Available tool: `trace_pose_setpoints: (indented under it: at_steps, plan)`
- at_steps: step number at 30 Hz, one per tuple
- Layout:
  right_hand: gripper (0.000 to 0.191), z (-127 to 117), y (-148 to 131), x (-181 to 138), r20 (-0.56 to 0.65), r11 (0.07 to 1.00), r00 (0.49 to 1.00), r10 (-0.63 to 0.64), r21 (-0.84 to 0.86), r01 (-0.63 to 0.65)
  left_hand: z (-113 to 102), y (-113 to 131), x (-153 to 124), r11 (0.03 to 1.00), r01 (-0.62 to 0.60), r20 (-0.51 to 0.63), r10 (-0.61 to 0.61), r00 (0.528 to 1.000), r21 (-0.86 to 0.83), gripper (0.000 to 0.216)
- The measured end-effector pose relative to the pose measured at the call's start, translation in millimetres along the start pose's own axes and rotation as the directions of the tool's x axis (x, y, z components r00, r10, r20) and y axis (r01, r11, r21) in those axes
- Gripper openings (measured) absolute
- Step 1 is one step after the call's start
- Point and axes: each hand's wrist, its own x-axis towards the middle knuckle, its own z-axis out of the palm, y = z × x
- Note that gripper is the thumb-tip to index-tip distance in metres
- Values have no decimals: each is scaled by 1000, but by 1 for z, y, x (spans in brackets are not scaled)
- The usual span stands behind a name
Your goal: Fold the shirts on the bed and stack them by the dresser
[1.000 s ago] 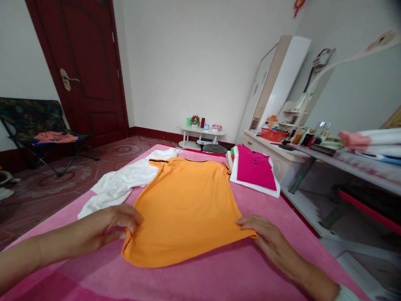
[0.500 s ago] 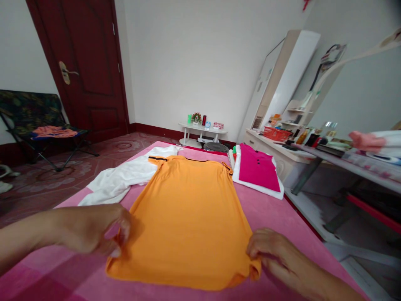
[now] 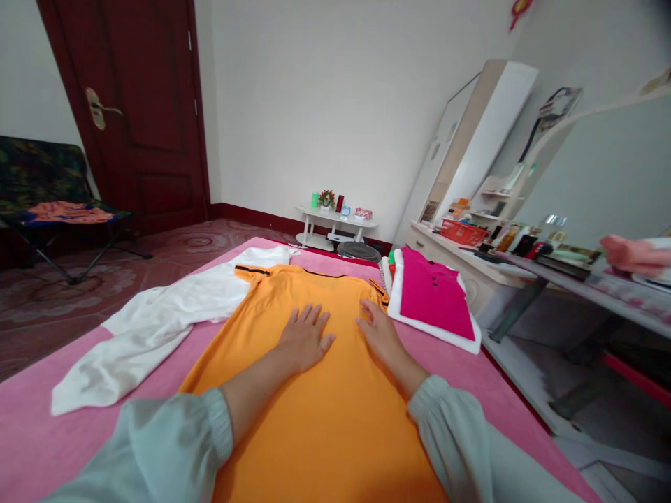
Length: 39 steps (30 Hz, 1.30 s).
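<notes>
An orange T-shirt (image 3: 335, 419) with black-striped sleeve edges lies spread on the pink bed cover (image 3: 503, 391), its collar toward the far end. My left hand (image 3: 305, 337) rests on the upper middle of the shirt, fingers spread. Over the shirt's upper right part is my right hand (image 3: 385, 340), its fingers apart and holding nothing. To the left of the shirt lies a crumpled white garment (image 3: 157, 321), partly covered by the orange sleeve. The near end of the shirt runs out of view below.
A folded magenta shirt (image 3: 435, 293) tops a stack of clothes at the right edge of the bed. Beyond the bed stands a small white table (image 3: 335, 222). A dresser with a red basket (image 3: 464, 232) is on the right; a folding chair (image 3: 47, 181) stands left.
Both hands have let go of the shirt's near corners and moved forward onto its upper part. The near hem has come closer and passed out of view.
</notes>
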Motion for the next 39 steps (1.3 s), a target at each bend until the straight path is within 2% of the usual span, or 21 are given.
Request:
trace_pose_setpoints:
  at_steps: [3,5,7,9,12,14,18,20,23,29,33,36,37,39]
  plan:
    - [59,18,-4,14,84,994,993,-83,-63,89,6,-3,0,1000,-10,12,10,1000,-10,64]
    - [62,21,3,19,125,975,989,-80,-194,104,5,-6,0,1000,-11,27,12,1000,-25,65]
    - [64,19,14,26,66,925,997,39,-380,-11,3,-7,0,999,1,33,0,999,-34,66]
    - [64,17,21,34,-28,830,988,154,-539,-145,2,-6,0,999,12,33,-10,999,-38,65]
    - [62,20,14,48,-43,711,960,275,-663,-233,0,-4,-1,999,17,40,-15,999,-49,65]
    - [64,24,2,53,-27,691,949,315,-678,-249,-1,-3,-1,998,16,47,-14,999,-54,66]
    - [63,36,-8,49,89,768,979,181,-635,-84,1,-5,0,999,13,41,-10,999,-52,66]
    - [63,40,-3,43,134,780,973,188,-622,-66,2,-6,1,999,12,38,-10,999,-53,66]
    - [63,42,5,39,131,779,968,215,-621,-89,0,-6,0,998,4,58,0,998,-60,66]
    - [58,37,7,40,126,807,976,177,-586,-71,-6,-11,0,998,-4,74,8,997,-63,70]
    - [58,38,9,40,119,820,975,186,-565,-88,-12,-38,9,999,12,30,-13,999,38,69]
    - [57,39,11,40,111,832,977,181,-548,-92,-29,-71,21,986,29,-78,-17,997,167,64]
    - [57,39,11,40,107,834,978,177,-544,-92,-37,-83,25,979,69,-130,-44,991,191,61]
    - [57,39,11,39,102,835,981,167,-544,-86,-54,-108,33,957,230,-245,-183,952,178,56]
